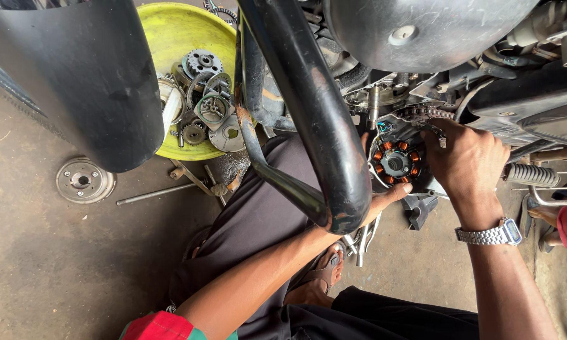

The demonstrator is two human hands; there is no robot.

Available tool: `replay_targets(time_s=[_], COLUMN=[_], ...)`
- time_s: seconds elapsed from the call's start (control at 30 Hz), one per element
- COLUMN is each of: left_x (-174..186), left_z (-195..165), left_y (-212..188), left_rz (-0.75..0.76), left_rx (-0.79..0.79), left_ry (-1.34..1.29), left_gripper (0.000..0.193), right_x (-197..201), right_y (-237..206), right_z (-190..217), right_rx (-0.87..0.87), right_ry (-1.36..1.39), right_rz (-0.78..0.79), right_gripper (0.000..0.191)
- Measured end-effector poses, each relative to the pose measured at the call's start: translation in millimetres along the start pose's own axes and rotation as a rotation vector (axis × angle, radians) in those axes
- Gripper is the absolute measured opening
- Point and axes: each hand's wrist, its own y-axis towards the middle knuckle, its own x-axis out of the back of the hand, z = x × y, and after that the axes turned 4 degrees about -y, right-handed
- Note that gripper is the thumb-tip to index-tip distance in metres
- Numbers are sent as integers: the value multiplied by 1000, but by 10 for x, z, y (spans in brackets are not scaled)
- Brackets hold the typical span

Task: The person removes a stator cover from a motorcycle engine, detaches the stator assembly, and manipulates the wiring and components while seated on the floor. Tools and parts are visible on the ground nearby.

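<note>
A round stator (pixel 397 164) with copper-wound coils sits in the open side of a motorcycle engine (pixel 384 101). My left hand (pixel 387 198) reaches under a black crash-guard bar (pixel 321 119), and its fingertips touch the lower edge of the stator; the bar hides most of the hand. My right hand (pixel 466 160), with a metal watch (pixel 491 235) on its wrist, rests against the stator's right side, fingers curled near the drive chain (pixel 425 113). Whether it grips the stator or a small tool I cannot tell.
A yellow-green tray (pixel 176 31) holding several gears and engine parts stands on the concrete floor at the upper left, behind a black mudguard (pixel 88 75). A round metal disc (pixel 84 181) and a rod (pixel 154 194) lie nearby. A ribbed footpeg (pixel 532 174) juts out at right.
</note>
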Motion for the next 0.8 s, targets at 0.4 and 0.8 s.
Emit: replay_targets(time_s=[0.4,0.8], left_x=[22,43], left_z=[-37,-74], left_y=[-9,-6], left_rz=[-5,-4], left_rx=[-55,54], left_ry=[28,56], left_gripper=[127,127], right_x=[-100,-99], right_y=[-16,-482], right_z=[-106,-1169], right_rx=[-76,-290], right_ry=[293,147], right_rz=[-145,280], right_gripper=[17,33])
